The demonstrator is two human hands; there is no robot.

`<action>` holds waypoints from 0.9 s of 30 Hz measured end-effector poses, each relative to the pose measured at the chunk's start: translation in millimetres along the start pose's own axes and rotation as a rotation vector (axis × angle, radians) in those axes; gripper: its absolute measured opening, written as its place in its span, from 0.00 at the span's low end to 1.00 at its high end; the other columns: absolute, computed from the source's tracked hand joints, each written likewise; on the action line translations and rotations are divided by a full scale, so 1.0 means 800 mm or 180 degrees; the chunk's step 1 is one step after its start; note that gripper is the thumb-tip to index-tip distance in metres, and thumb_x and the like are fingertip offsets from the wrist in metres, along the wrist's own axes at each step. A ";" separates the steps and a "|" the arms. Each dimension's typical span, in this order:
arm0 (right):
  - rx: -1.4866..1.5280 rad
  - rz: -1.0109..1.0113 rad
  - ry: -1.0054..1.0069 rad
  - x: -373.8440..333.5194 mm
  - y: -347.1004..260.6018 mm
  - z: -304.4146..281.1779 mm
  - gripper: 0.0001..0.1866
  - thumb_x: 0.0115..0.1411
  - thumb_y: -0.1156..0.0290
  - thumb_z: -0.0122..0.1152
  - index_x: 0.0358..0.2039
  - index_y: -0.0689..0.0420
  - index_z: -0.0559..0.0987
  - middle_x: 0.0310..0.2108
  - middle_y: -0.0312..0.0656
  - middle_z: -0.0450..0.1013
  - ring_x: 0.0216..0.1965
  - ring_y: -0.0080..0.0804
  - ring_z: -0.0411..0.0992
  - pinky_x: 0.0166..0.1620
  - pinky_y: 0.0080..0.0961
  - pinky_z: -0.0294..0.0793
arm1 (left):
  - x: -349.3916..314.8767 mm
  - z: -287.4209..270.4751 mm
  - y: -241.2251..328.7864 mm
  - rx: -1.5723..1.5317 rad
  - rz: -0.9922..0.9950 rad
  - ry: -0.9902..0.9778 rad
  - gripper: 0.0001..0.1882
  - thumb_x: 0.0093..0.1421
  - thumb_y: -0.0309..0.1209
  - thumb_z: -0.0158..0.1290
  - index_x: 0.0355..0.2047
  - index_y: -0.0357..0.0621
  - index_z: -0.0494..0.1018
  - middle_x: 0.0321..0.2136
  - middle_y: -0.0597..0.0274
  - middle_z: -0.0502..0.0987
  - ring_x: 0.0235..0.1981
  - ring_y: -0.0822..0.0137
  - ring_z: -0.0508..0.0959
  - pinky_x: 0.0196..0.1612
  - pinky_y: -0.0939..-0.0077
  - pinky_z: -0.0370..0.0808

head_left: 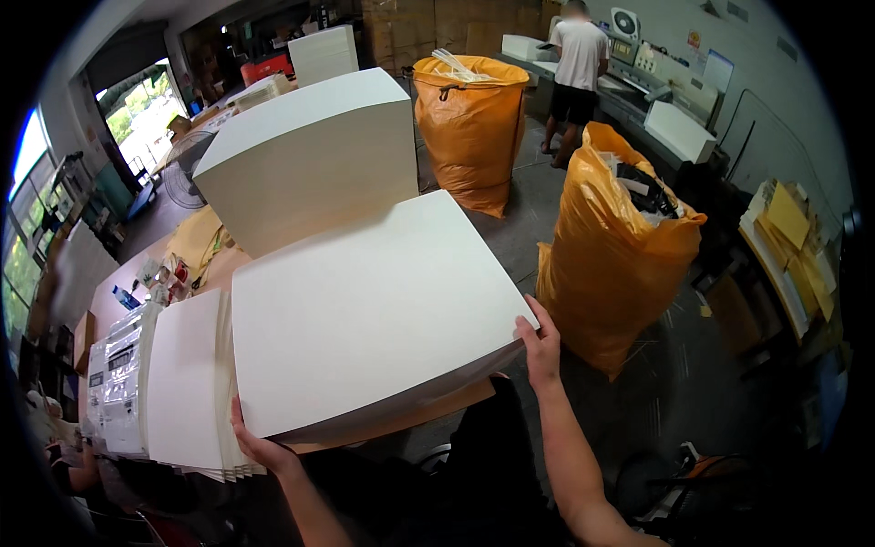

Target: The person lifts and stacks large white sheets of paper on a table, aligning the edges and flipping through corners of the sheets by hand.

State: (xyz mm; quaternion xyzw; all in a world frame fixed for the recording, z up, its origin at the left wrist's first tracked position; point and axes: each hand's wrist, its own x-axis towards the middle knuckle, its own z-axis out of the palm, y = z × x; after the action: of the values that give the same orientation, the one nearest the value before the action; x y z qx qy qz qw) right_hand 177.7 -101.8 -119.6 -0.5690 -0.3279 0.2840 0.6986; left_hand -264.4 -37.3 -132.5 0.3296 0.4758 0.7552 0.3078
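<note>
So we've got this fat stack of white paper sheets (365,310) sitting right in front of us on the brown desk (428,412), its near edge hanging a bit past the desk's front. Left hand (260,447) is wrapped around the near-left corner with the fingers tucked under the bottom sheets, and right hand (540,345) is clamped on the near-right corner, thumb side on top, fingers curled around the edge. Both are gripping the stack, neither one's open. Looks to us like we're mid grab-and-square here: the stack's held at both front corners but it's still resting on the desk, not lifted. Our guess is the next bit needs an even pull or lift from both sides, since a pile this thick will sag or fan out if one corner leads. Just to the left, touching or nearly so, there's a thinner fanned pile of sheets (187,383), and beside that some plastic-wrapped printed packs (118,374). Behind our stack sits a much taller block of paper (310,155), edges nearly touching. Off to the right on the floor are two stuffed orange bags (620,264) of offcuts, and way at the back another person (576,77) stands at a big cutting machine (665,87), well apart from us.
</note>
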 end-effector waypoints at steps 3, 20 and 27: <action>-0.0111 -0.0146 0.0143 -0.005 0.008 0.010 0.27 0.68 0.68 0.59 0.64 0.66 0.72 0.56 0.46 0.75 0.52 0.26 0.74 0.55 0.24 0.72 | 0.008 0.000 -0.006 0.0287 0.0023 0.0351 0.29 0.75 0.44 0.37 0.60 0.31 0.73 0.58 0.50 0.76 0.57 0.57 0.77 0.62 0.64 0.73; 0.0266 -0.0624 0.0566 0.007 0.047 0.025 0.20 0.75 0.67 0.49 0.60 0.65 0.76 0.58 0.48 0.75 0.60 0.33 0.71 0.63 0.29 0.68 | 0.010 -0.003 -0.009 0.0794 0.0061 0.0660 0.27 0.74 0.41 0.37 0.58 0.33 0.76 0.54 0.49 0.78 0.55 0.55 0.78 0.62 0.64 0.73; 0.0110 0.0066 -0.0432 0.016 -0.001 -0.042 0.20 0.75 0.60 0.52 0.50 0.65 0.79 0.44 0.39 0.78 0.46 0.22 0.73 0.52 0.22 0.71 | -0.049 0.112 0.085 0.0860 0.1478 -0.1395 0.15 0.65 0.24 0.49 0.51 0.33 0.76 0.49 0.50 0.80 0.53 0.56 0.79 0.60 0.63 0.73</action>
State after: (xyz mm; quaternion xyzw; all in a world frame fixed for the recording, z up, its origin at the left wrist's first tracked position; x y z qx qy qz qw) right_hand 212.1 -112.8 -121.7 -0.5396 -0.3637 0.3348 0.6815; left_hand -180.8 -46.0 -48.4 0.6212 0.4063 0.6465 0.1763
